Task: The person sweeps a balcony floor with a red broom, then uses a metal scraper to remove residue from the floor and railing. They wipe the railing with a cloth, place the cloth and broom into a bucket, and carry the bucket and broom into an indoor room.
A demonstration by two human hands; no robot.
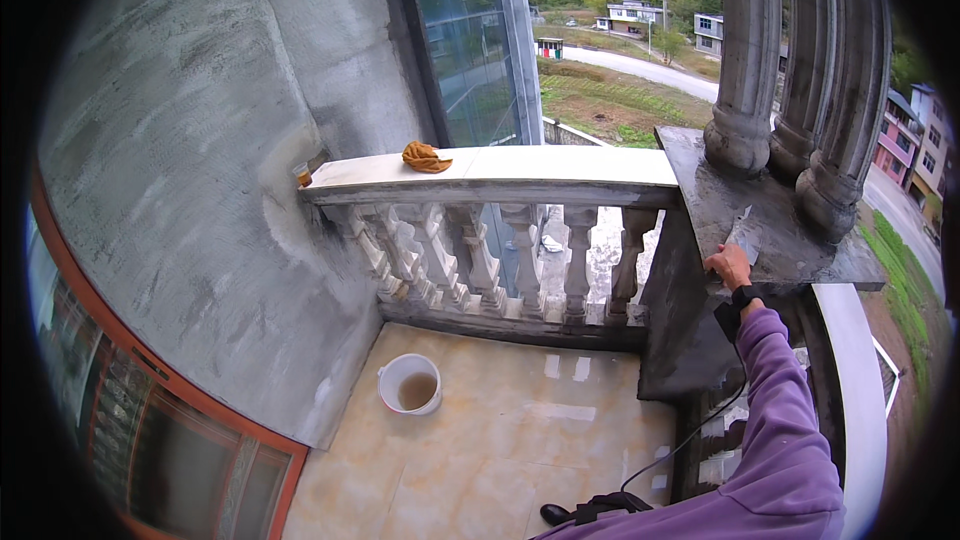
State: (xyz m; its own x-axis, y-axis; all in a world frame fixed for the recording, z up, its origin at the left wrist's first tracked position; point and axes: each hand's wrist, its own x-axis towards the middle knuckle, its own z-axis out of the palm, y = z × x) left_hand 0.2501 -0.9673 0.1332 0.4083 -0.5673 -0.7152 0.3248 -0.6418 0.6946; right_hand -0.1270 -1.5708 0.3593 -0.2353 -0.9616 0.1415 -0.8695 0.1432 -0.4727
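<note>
My right hand [729, 267], in a purple sleeve with a dark band at the wrist, is at the near edge of the grey cement slab [690, 180] on top of the corner pillar. Its fingers are bent over the slab's edge. Right beside them on the slab is a thin pale flat patch [745, 238]; whether it is a blade, a sheet or a wet sheen, and whether I hold it, I cannot tell. Several fluted cement columns [742, 52] rise from this slab. My left hand is out of view.
A white-topped balustrade [555, 165] bears a crumpled orange-brown cloth [426, 157] and a small clear cup [302, 175] of brown liquid. On the tiled floor [465, 457] stands a white bucket [409, 384] of murky water. A dark cable [686, 439] hangs from my wrist.
</note>
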